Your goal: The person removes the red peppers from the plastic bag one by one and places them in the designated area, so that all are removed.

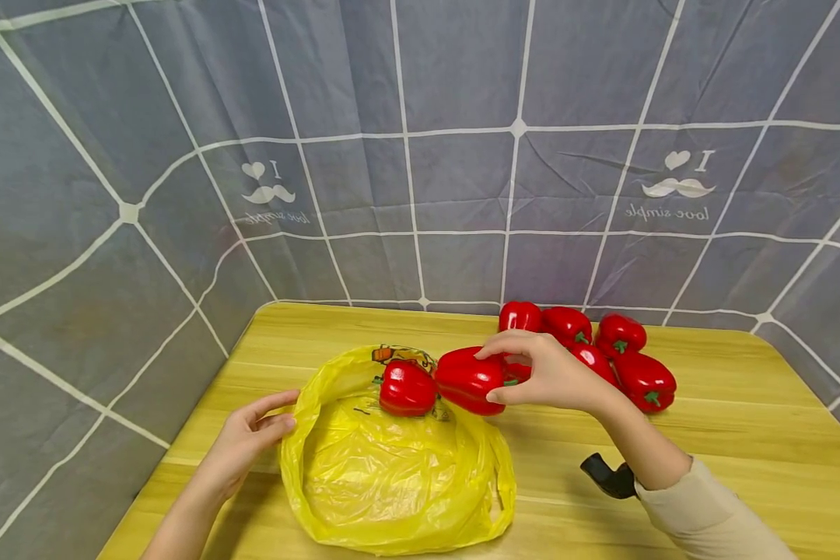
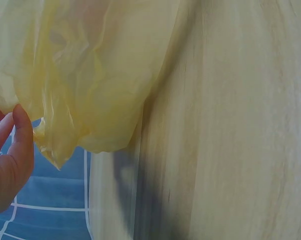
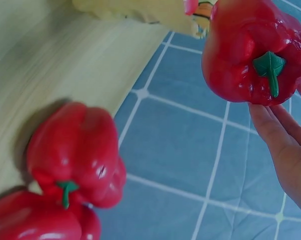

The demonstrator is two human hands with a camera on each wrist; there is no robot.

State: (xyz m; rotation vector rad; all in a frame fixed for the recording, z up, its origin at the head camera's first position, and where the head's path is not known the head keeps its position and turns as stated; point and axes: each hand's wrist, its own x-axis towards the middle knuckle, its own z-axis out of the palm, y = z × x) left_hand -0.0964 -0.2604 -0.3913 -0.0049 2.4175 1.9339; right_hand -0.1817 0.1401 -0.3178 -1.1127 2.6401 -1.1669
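A yellow plastic bag [image 1: 392, 482] lies spread with its mouth open on the table. My left hand [image 1: 255, 432] pinches the bag's left rim between thumb and fingers; the left wrist view shows the thin film [image 2: 65, 120] hanging beside the fingertips. A red bell pepper [image 1: 407, 388] with a green stem is inside the bag at its far side. My right hand [image 1: 542, 369] grips another red bell pepper [image 1: 467, 379] by thumb and fingers, over the bag's right rim. In the right wrist view this held pepper [image 3: 235, 55] shows its green stem toward the camera.
Several more red peppers [image 1: 644, 381] sit grouped at the back right of the wooden table [image 1: 742, 451]. A black curved object [image 1: 607, 476] lies by the right forearm. A grey cloth with white lines [image 1: 462, 179] hangs behind the table.
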